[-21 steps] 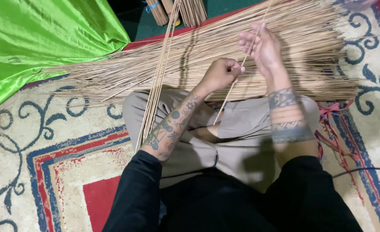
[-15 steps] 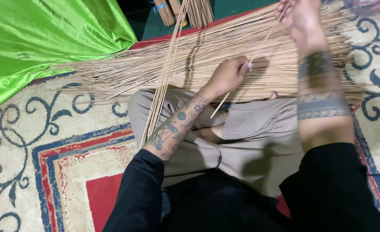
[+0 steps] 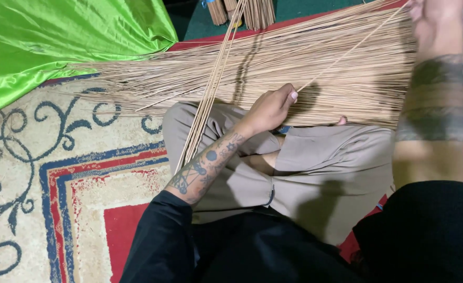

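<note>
- Left hand [image 3: 272,107]: closed around near end of a single thin stick [image 3: 346,52], above the lap.
- Stick slants up-right over spread pile of sticks [image 3: 294,68] on patterned carpet [image 3: 58,157].
- Right hand [image 3: 433,18]: raised at far end, pinching stick; fingers cropped.
- Green cloth [image 3: 58,42] far left.

Your left hand [image 3: 270,107] pinches a pale tan stick [image 3: 346,52]; beyond your fingertips lies a pile of sticks [image 3: 294,68] in the same straw tan. Left of your fingers: bright green satin cloth [image 3: 48,42]. Below them: beige trousers [image 3: 315,157], black sleeves [image 3: 163,241], a cream carpet [image 3: 58,173] with navy scrolls and red-blue bands.
</note>
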